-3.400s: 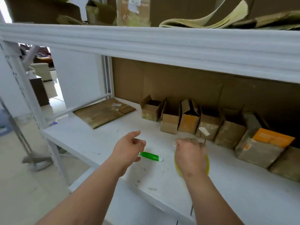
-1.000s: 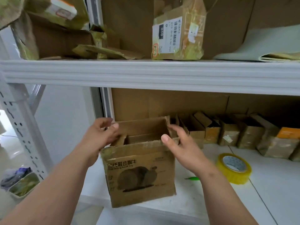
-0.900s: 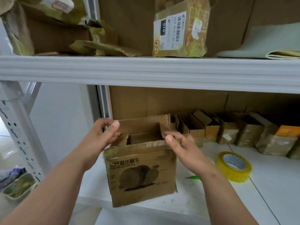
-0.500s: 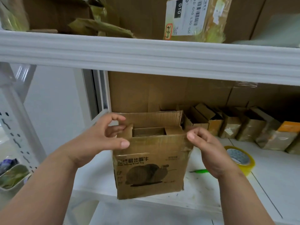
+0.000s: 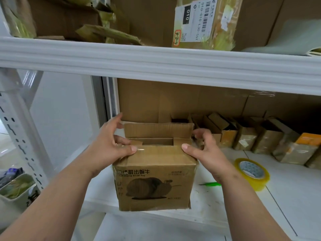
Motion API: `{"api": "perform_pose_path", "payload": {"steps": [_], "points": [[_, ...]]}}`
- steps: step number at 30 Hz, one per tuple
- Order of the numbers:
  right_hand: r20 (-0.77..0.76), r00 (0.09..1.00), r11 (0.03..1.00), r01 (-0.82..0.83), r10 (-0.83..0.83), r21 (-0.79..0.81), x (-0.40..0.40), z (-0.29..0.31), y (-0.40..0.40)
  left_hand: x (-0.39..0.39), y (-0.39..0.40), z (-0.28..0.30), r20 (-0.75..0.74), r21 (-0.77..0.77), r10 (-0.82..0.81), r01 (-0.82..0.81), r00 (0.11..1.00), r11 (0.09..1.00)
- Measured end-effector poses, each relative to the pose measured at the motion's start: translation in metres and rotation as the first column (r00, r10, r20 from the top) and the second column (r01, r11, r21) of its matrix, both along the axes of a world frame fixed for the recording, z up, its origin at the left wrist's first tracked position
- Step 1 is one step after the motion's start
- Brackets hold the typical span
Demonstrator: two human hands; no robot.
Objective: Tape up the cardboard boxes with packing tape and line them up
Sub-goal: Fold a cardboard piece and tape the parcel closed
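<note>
A brown cardboard box [image 5: 154, 181] printed with a snail stands at the front edge of the white shelf [image 5: 286, 197]. Its near top flap is folded down, its far flap stands upright, and a gap stays open between them. My left hand [image 5: 107, 145] grips the box's top left corner, thumb on the near flap. My right hand [image 5: 206, 152] holds the top right corner, thumb on the same flap and fingers curled beside the box. A yellow packing tape roll [image 5: 251, 173] lies flat on the shelf to the right, apart from both hands.
A green cutter [image 5: 211, 184] lies on the shelf behind my right wrist. Several small cardboard boxes [image 5: 246, 138] line the back right. The upper shelf beam [image 5: 156, 63] runs overhead, carrying a labelled parcel [image 5: 199, 21]. A perforated post [image 5: 20, 129] and a bin [image 5: 15, 188] are at left.
The box went from open-topped to having its near flap folded down under both thumbs. Before that my hands left the cutter and tape roll and brought this box to the shelf's front.
</note>
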State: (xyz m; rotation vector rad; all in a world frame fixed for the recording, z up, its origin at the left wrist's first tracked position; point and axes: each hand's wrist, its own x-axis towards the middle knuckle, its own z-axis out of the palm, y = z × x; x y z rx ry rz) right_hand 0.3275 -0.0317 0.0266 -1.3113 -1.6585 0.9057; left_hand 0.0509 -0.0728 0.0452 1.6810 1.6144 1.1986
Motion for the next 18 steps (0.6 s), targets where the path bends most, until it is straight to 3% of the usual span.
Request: {"api": "perform_pose_path", "payload": {"steps": [3,6,8,12,16,18], "points": [[-0.049,0.999,1.0,0.002,-0.001,0.009,-0.002,0.0,0.002,0.002,0.002,-0.002,-0.105,-0.02,0.035,-0.037,0.994,0.999],[0.1,0.995,0.998,-0.031,0.025,0.062,-0.002,-0.003,0.006,0.005,0.004,-0.009,-0.101,-0.008,0.087,-0.088,0.991,0.996],[0.184,0.983,0.994,-0.008,-0.012,0.106,-0.001,-0.006,0.007,0.009,0.004,-0.012,-0.205,0.036,0.169,-0.165,0.964,0.986],[0.493,0.869,0.987,-0.032,-0.051,0.158,0.004,-0.004,0.006,0.015,0.004,-0.002,-0.659,0.084,0.24,-0.247,0.713,0.965],[0.584,0.811,0.984,-0.084,-0.026,0.16,0.008,-0.003,0.008,0.026,0.006,0.008,-0.812,-0.018,0.145,-0.271,0.566,0.962],[0.555,0.832,0.985,-0.102,0.008,0.139,0.01,-0.007,0.007,0.039,0.006,0.012,-0.837,0.007,0.151,-0.266,0.526,0.964]]}}
